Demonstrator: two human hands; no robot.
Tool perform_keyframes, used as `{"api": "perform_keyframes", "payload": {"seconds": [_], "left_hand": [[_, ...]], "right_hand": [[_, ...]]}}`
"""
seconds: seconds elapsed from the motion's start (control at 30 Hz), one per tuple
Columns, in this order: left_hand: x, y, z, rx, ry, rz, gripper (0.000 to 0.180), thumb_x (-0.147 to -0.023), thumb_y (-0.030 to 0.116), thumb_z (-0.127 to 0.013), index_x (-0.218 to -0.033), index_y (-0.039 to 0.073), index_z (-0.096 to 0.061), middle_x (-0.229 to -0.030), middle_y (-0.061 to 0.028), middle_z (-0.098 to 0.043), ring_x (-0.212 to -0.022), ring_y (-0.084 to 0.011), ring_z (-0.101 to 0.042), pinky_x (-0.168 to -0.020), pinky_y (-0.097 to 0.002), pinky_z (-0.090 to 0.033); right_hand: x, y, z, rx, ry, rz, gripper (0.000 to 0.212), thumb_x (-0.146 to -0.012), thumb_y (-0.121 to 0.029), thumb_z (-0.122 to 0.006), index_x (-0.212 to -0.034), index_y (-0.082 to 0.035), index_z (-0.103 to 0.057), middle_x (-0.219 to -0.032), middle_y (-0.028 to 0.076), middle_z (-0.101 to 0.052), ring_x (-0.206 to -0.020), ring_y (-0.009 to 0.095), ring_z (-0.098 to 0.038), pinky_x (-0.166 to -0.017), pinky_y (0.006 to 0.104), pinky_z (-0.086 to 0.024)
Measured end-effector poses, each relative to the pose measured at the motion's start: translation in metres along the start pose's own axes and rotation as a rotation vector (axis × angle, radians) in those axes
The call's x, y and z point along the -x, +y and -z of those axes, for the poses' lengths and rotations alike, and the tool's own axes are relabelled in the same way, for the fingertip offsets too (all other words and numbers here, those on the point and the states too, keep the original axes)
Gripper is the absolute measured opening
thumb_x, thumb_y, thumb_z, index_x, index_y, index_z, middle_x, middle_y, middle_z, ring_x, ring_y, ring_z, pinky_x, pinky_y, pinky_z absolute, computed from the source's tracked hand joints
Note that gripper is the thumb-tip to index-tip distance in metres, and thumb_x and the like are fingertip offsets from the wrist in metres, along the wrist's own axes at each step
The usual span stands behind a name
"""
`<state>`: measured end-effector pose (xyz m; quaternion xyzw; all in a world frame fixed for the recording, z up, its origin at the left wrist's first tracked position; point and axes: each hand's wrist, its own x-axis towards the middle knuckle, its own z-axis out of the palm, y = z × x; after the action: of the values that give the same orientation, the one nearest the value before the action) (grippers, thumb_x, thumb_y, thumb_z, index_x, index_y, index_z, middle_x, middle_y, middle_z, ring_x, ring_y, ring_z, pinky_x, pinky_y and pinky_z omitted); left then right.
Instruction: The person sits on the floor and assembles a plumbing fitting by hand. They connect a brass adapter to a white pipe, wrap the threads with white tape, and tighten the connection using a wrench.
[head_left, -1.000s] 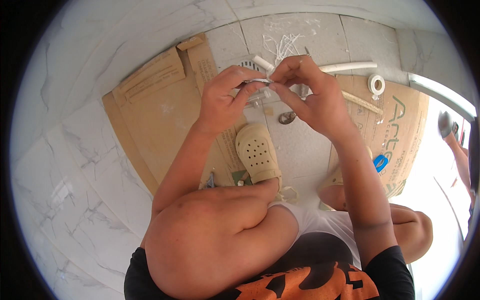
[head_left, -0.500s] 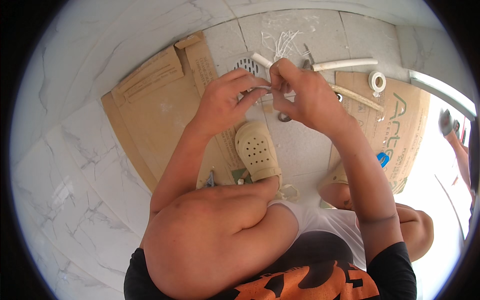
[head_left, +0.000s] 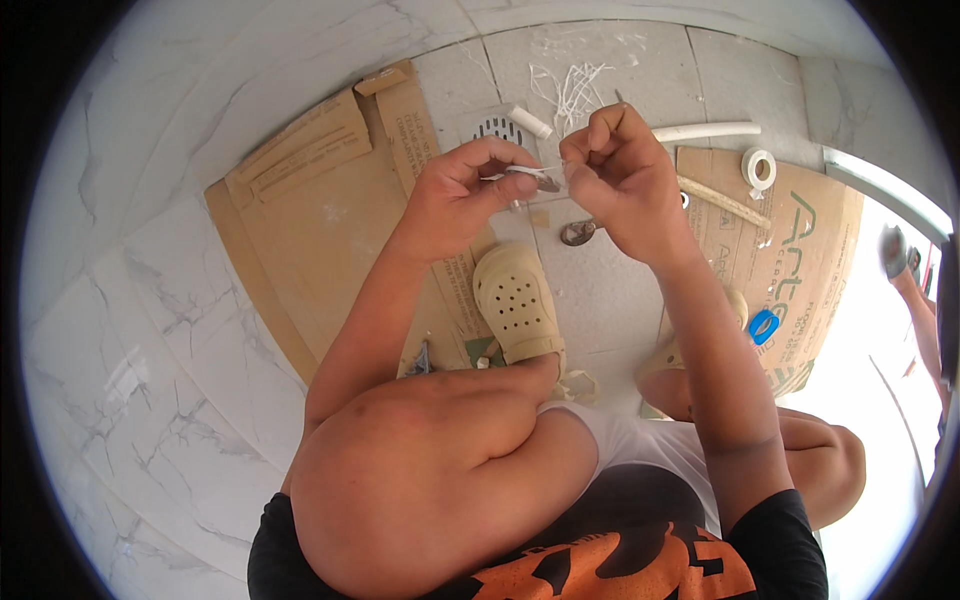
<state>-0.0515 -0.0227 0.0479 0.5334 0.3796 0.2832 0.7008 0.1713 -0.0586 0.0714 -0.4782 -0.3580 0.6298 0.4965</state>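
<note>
Thumb and fingers of my left hand [head_left: 460, 190] are closed on a small dark metal piece [head_left: 548, 183], whose tip sticks out past the thumb; its exact kind is not clear. A thin white strip [head_left: 525, 171] lies along that piece and reaches toward the other hand. My right hand [head_left: 630, 185] is pinched close by, with the strip's end at its fingertips. Both hands are raised above the tiled floor, a short gap between them. Below the right hand's fingers, a round dark metal object [head_left: 577, 233] lies on the tiles, partly covered by that hand.
A slotted drain cover [head_left: 497, 128], a short white tube [head_left: 530, 122] and tangled white strips [head_left: 575, 90] lie beyond my hands. Flat cardboard [head_left: 300, 220] covers the left. On the right are a white pipe [head_left: 710, 131], a tan rod [head_left: 725, 202], a white tape roll [head_left: 758, 170] and a blue ring [head_left: 764, 327].
My hands have drawn slightly apart, the right one opening a small gap from the left. More of the dark metal piece and the white strip now shows between them.
</note>
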Motion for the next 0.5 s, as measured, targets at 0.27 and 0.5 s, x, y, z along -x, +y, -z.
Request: {"api": "perform_keyframes", "payload": {"seconds": [0.27,0.5], "left_hand": [[0.001,0.006,0.002,-0.081,0.047,0.002,0.028,-0.102,0.004,-0.072,-0.128,0.000,-0.064,-0.115,-0.0066,-0.072,-0.105,-0.0128,-0.069,-0.087,-0.0288,-0.059],[0.005,0.006,0.001,-0.111,0.072,0.007,0.036,-0.102,0.005,-0.072,-0.135,0.000,-0.060,-0.119,-0.0076,-0.071,-0.107,-0.0132,-0.069,-0.088,-0.0285,-0.058]], "right_hand": [[-0.001,0.016,0.012,0.179,0.082,-0.064,0.016,-0.095,0.002,-0.066,-0.103,-0.004,-0.054,-0.085,-0.001,-0.061,-0.078,0.005,-0.057,-0.072,0.0236,-0.049],[-0.002,0.012,0.011,0.312,0.193,-0.144,0.018,-0.100,-0.005,-0.066,-0.117,-0.001,-0.062,-0.091,0.003,-0.069,-0.082,0.008,-0.064,-0.077,0.0251,-0.054]]}}
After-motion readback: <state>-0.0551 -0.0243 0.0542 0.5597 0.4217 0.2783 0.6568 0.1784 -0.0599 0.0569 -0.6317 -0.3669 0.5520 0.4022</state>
